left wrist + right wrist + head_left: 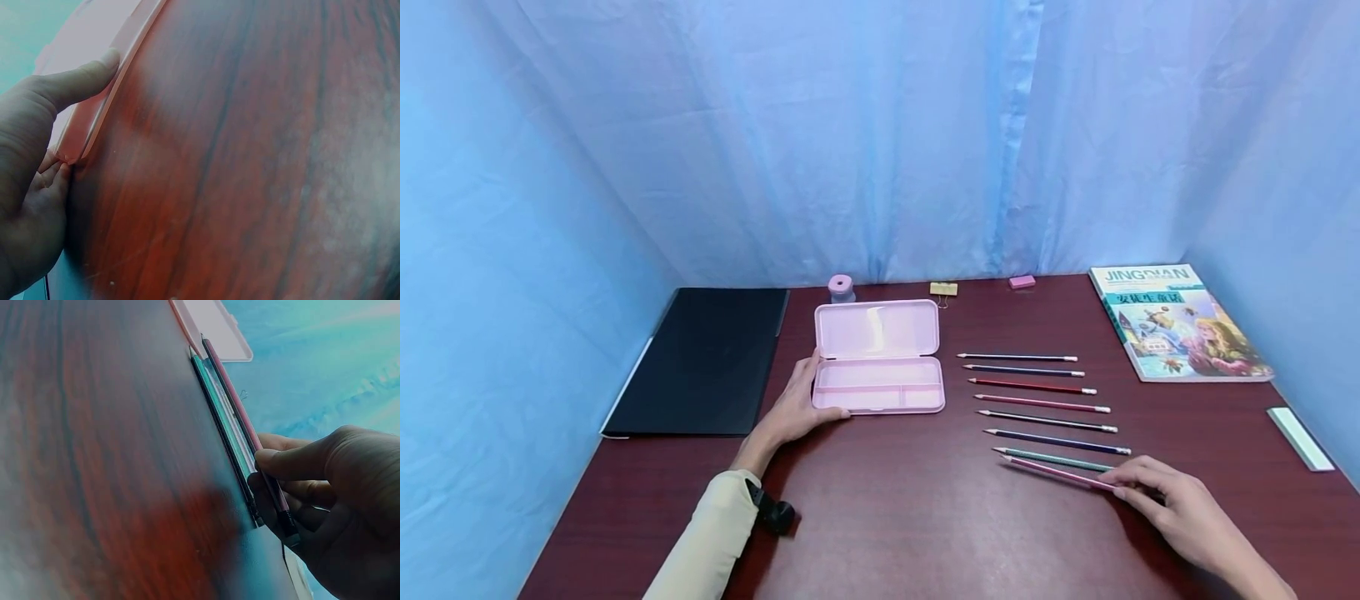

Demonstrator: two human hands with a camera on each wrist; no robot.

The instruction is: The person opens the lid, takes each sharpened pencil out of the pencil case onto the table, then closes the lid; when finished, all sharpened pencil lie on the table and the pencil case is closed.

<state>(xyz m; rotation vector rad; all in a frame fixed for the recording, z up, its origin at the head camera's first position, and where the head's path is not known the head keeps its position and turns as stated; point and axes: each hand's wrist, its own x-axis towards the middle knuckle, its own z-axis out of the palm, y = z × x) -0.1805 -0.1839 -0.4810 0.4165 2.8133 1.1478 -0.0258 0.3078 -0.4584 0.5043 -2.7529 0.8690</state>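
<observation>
My left hand (793, 408) grips the left end of an open pink pencil case (857, 401), its thumb (87, 81) along the front edge and its fingers at the left side. The case has a divided tray, and its lid (842, 329) is folded back. On the right, my right hand (1176, 504) pinches a pink pencil (1054, 471) between thumb and fingers near its dark-banded eraser end; the sharpened tip points left, toward the case. Right beside it lies a green pencil (219, 409), partly hidden by the hand in the head view.
Several more pencils (1041, 400) lie in a row, tips left. A black folder (715, 367) is at left, a picture book (1180, 325) at right. At the back are a pink-topped sharpener (841, 287), binder clip (943, 289) and pink eraser (1022, 282). A pale bar (1300, 439) lies far right.
</observation>
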